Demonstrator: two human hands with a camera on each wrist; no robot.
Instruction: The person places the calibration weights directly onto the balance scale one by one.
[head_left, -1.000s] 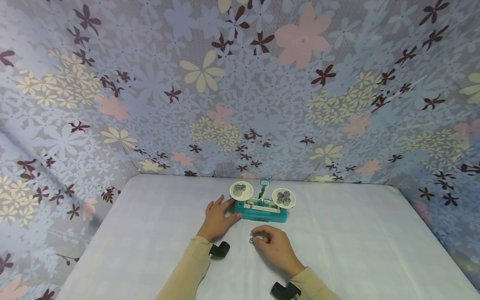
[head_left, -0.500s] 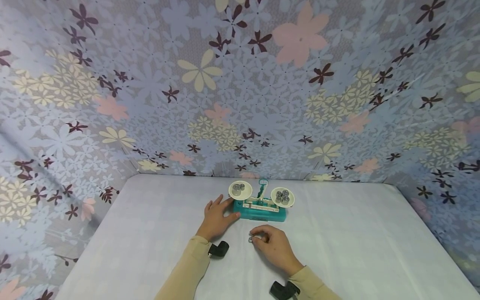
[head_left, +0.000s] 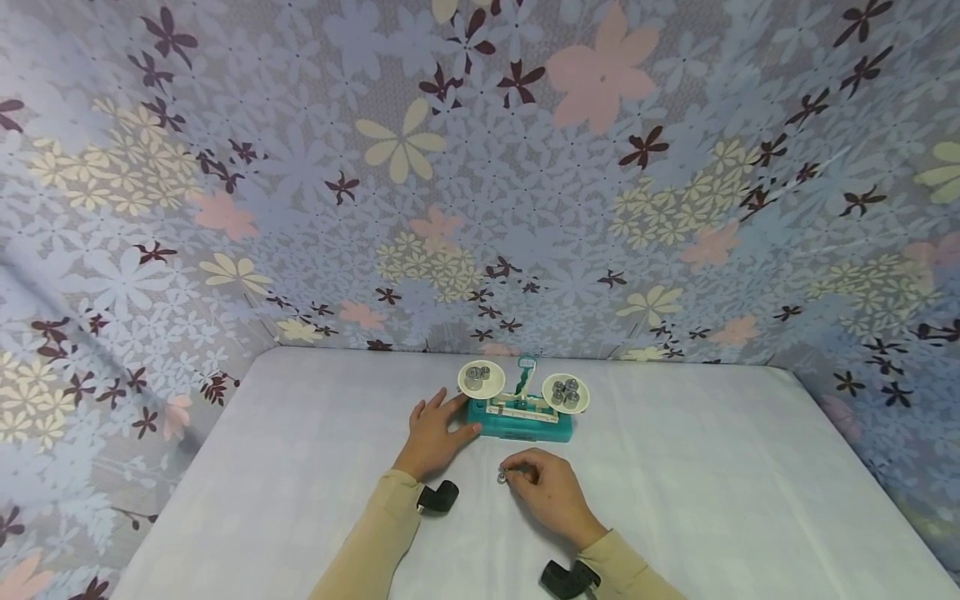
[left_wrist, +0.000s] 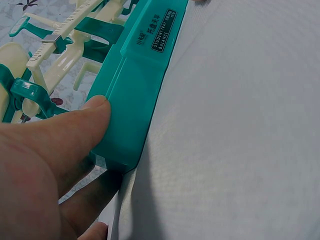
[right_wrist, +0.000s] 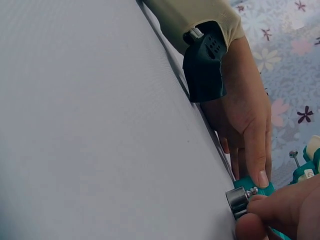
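Now: right hand point(head_left: 546, 492) curled, grip on wt point(right_wrist: 239, 200).

Background: a table point(head_left: 712, 467) covered in pale white cloth with a faint check. Flowered wallpaper point(head_left: 480, 167) in grey-blue, cream, pink and maroon rises behind and on both sides, meeting at the corners. Light is even and soft.
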